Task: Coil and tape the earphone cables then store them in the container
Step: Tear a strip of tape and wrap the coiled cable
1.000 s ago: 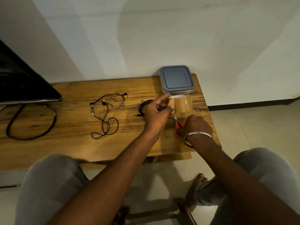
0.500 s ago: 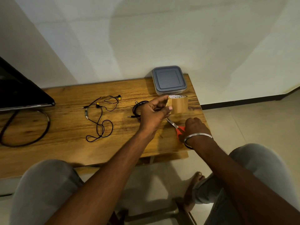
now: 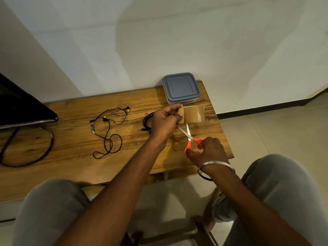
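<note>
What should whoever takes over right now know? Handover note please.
Left hand: grip pinches the free end of the brown tape, strip pulled out from the roll.
Right hand: holds the red-handled scissors, blades open, just short of the strip.
Coiled black earphone lies on the table, mostly hidden behind the left hand.
Yellow-tipped earphone lies loose, uncoiled.
Container at the far edge, lid on.
Done: one cable coiled. Left: cut tape, tape that coil, coil and tape the other, open container, store both.
</note>
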